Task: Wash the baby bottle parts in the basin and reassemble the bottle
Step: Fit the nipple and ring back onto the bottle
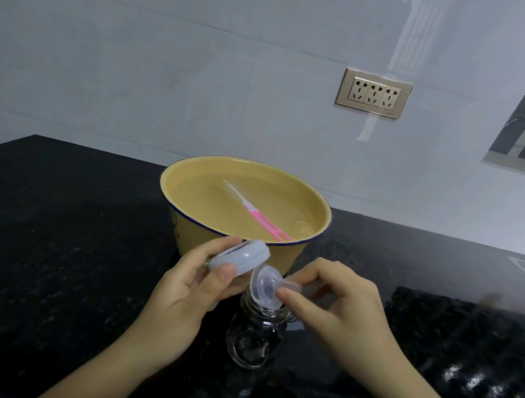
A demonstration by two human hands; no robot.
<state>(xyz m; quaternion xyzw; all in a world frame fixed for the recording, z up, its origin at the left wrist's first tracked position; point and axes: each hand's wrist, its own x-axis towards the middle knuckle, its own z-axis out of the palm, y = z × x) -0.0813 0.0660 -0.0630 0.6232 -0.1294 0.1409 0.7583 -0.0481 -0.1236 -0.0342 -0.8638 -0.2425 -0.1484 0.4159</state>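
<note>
Clear nipple (266, 284) tilts over upright transparent bottle (252, 343).

- basin (179, 233): we log mustard yellow, with a dark blue rim line.
- brush (253, 213): pink handle, white tip.
- screw ring (239, 255): pale lavender-grey.
- teat (265, 286), bottle (251, 339): we note both clear, colourless.
- countertop (40, 231): black, fine pale speckle.
- wall (172, 62): plain light grey.
- socket plate (374, 93): champagne-gold frame, 3 white outlets.

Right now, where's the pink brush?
In the head view, the pink brush lies in the water of the yellow basin, toward its right side, beyond the glass bottle.
</note>
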